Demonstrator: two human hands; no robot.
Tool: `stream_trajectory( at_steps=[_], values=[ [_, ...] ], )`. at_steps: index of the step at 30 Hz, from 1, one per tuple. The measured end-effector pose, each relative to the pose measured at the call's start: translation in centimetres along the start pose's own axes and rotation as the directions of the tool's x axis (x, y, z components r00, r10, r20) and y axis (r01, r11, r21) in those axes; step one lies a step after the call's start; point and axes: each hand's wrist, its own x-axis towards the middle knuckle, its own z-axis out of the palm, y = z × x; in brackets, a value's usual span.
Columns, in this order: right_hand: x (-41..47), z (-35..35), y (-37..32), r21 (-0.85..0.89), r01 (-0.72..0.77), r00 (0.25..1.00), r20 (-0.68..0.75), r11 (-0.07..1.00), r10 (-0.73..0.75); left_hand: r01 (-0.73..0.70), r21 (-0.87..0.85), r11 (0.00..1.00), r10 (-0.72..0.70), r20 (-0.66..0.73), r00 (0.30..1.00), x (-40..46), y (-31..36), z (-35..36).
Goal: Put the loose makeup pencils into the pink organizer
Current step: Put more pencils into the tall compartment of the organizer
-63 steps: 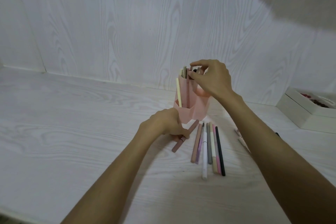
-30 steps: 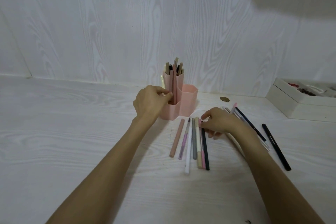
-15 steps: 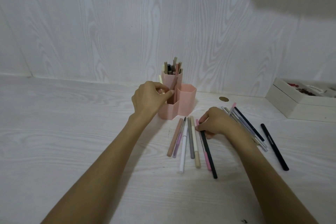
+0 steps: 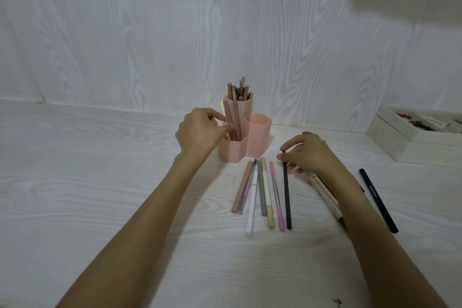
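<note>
The pink organizer (image 4: 257, 132), made of hexagonal cups, stands at the back of the table with several pencils upright in its tall cup. My left hand (image 4: 200, 132) pinches a brownish-pink pencil (image 4: 235, 122) standing in the low front-left cup. My right hand (image 4: 310, 155) pinches the top end of a black pencil (image 4: 287, 195), whose lower end lies on the table. Beside it lies a row of several loose pencils (image 4: 260, 192): brown, lilac, white, grey, beige and pink.
A long black pencil (image 4: 377, 199) lies to the right, and beige pencils (image 4: 325, 195) show partly under my right forearm. A white open box (image 4: 412, 142) with small red items sits at the far right. A wood-grain wall rises just behind the organizer.
My right hand has drawn the black pencil away from the row, toward the right, and lifted its top end. My left hand stays at the organizer holding the pencil in the front cup.
</note>
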Motion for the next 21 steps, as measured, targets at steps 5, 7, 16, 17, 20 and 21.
stream_trajectory(
  at_steps=[5,7,16,17,20,21],
  values=[
    [-0.4,-0.8,-0.2,0.168,0.032,0.994,-0.104,0.985,-0.014,0.032,-0.053,0.998,-0.033,-0.021,0.999,-0.4,-0.9,-0.9],
    [-0.5,-1.3,-0.2,0.272,0.066,0.987,-0.16,0.96,-0.022,0.04,-0.065,0.997,-0.041,-0.008,0.999,-0.3,-1.2,-1.4],
    [-0.1,-2.4,-2.2,0.6,0.276,0.897,-0.441,0.751,0.023,0.002,0.153,0.988,-0.093,0.592,0.801,-0.5,-1.3,-3.6],
    [0.0,-2.4,-2.6,0.588,0.305,0.88,-0.475,0.749,0.015,-0.025,0.167,0.986,-0.088,0.633,0.769,-1.0,-1.0,-3.3],
    [0.0,-2.3,-3.9,0.539,0.425,0.808,-0.588,0.728,-0.036,-0.132,0.196,0.972,-0.041,0.69,0.723,-2.8,-0.1,-1.3],
    [-0.1,-2.3,-4.4,0.515,0.469,0.778,-0.625,0.718,-0.06,-0.183,0.229,0.956,-0.022,0.679,0.734,-3.4,0.1,-0.7]
  ],
)
